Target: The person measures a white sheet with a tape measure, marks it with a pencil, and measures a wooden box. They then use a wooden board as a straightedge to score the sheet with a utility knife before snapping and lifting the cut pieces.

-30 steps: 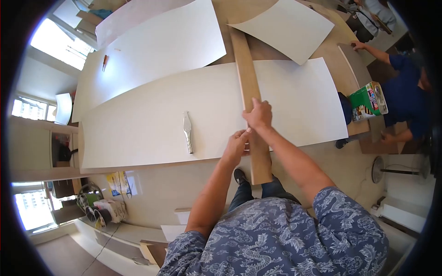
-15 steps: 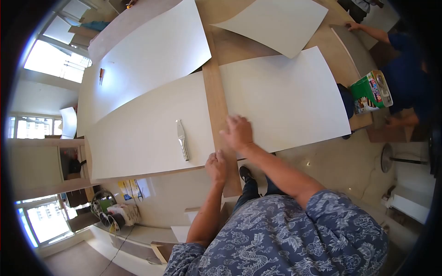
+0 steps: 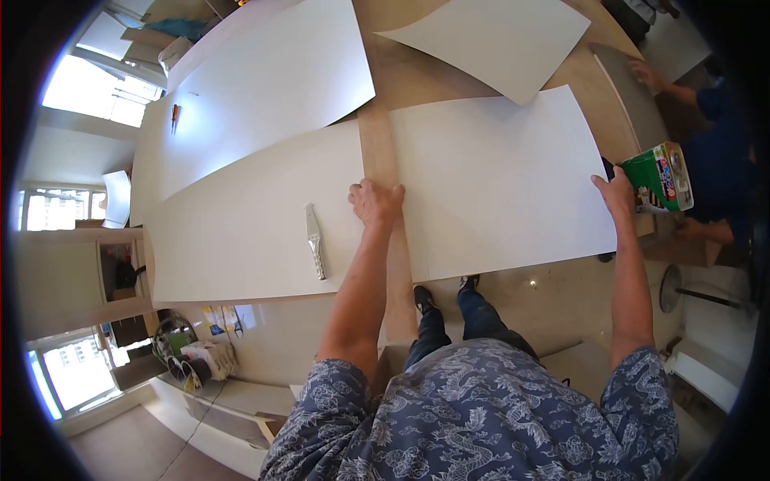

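Observation:
My left hand (image 3: 375,204) is closed over a long flat wooden strip (image 3: 379,148), fingers curled at its left edge and thumb at its right. To the right of the strip lies a white sheet (image 3: 489,184); my right hand (image 3: 618,195) grips its right edge, thumb on top, the other fingers partly hidden. Another white sheet (image 3: 249,224) lies left of the strip. On that one rests a scraper-like tool (image 3: 314,240) with a pale blade and a shiny wrapped handle, beside my left forearm.
Farther back are a large white sheet (image 3: 273,80) with an orange-handled tool (image 3: 174,118) and a smaller curved sheet (image 3: 501,40). At right, a green container (image 3: 654,178) stands near a co-worker in dark blue (image 3: 718,172), whose hand touches a panel (image 3: 630,92).
My left hand has moved up along the strip from its near end. My right hand has left the strip and gone right to the sheet's edge. The view has shifted slightly.

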A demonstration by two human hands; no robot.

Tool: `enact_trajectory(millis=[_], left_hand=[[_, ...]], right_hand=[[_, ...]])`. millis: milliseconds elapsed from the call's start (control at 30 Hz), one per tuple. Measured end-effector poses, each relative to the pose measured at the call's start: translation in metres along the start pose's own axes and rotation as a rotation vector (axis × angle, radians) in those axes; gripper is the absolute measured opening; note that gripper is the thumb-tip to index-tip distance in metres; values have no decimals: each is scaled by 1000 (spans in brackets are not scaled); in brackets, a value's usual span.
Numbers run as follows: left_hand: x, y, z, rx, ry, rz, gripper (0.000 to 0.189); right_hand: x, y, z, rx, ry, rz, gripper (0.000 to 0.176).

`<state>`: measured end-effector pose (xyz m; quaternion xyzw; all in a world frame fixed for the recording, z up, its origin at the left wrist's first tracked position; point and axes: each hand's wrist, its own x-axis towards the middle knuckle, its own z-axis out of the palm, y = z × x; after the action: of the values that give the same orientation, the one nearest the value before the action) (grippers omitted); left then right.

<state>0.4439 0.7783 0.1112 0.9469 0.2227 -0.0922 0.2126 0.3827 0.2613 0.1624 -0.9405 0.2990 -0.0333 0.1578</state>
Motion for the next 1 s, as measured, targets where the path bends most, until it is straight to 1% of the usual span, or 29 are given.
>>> enact_trajectory(millis=[133,233,333,433,533,833,1000], left_hand=[[-12,20,7,-36,11,-24,72],[-12,27,14,-29,8,-42,70],[-13,27,14,-19,16,-32,68],[-17,23,14,-35,25,-22,66],[-20,26,16,-4,37,-41,64],[-17,27,14,7,9,-25,63],[-25,27,13,2,-30,-17,67]], right_hand=[[-7,-8,-8,94,-205,34,46],[-4,5,4,179,-160,4,37],[0,10,9,233,-181,11,36],[1,7,6,228,-244,69,37],[2,17,18,208,-168,13,38],[2,24,26,204,-165,26,40],[0,24,25,198,-108,-15,42]])
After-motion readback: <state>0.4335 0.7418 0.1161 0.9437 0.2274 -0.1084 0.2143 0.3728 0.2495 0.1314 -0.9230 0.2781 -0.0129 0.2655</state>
